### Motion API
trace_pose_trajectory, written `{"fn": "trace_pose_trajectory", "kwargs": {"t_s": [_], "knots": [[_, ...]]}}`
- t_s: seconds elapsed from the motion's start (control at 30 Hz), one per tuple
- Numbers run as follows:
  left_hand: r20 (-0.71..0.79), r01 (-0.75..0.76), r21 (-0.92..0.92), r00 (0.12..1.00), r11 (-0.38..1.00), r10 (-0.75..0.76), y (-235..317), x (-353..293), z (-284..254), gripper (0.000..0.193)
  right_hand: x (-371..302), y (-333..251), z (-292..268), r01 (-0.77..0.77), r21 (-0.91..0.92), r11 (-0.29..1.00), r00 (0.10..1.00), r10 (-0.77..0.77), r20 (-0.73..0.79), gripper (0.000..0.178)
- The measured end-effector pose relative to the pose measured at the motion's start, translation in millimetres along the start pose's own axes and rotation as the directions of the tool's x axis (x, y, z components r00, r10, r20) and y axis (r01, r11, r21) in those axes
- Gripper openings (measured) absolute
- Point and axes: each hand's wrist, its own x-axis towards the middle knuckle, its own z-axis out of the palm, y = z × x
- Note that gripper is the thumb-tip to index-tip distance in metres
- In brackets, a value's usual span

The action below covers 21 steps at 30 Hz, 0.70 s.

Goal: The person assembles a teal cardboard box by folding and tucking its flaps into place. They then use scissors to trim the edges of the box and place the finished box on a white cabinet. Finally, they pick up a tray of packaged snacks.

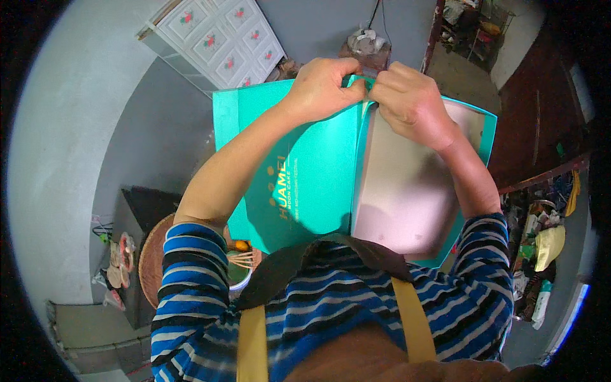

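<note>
A flat teal cardboard gift box (318, 191) lies spread out in front of me, its printed panel with gold lettering on the left. On the right is its pale, shallow inside (407, 197) with a teal rim. At the far end of the seam between the two halves, my left hand (324, 88) pinches the teal cardboard edge between thumb and fingers. Close beside it my right hand (410, 102) is closed on the rim of the pale half, knuckles up. The fingertips of the right hand are partly hidden.
A white drawer cabinet (219, 41) with red flower prints stands at the far left. To the left are a round woven tray (153, 261) and a dark table (137, 223). A cloth-topped stool (366, 48) is beyond the box. Cluttered shelves (541, 248) line the right.
</note>
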Motion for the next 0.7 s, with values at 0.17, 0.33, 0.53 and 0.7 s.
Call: {"fn": "trace_pose_trajectory", "kwargs": {"t_s": [0.17, 0.33, 0.53, 0.7], "knots": [[0.034, 0.018, 0.023, 0.999, 1.000, -0.019, 5.5, 1.8, -4.9, 0.031, -2.8, -4.0, -2.6, -0.032, 0.023, 0.999, 0.999, 0.032, -0.013, 0.015], [0.202, -0.074, 0.113, 0.978, 0.991, 0.050, -5.2, 10.5, -5.2, 0.041, -12.3, -1.7, 7.8, -0.098, 0.053, 0.994, 0.994, 0.100, -0.038, 0.016], [0.275, 0.027, 0.113, 0.960, 0.993, -0.057, -12.4, 23.4, -13.7, 0.044, -24.1, -2.7, 23.9, -0.271, 0.043, 0.962, 0.934, 0.273, -0.229, 0.028], [0.200, 0.189, 0.101, 0.958, 0.977, -0.206, -30.5, 16.6, -22.1, 0.036, -43.1, -27.1, 35.9, -0.606, 0.221, 0.764, 0.761, 0.638, -0.117, 0.046]]}}
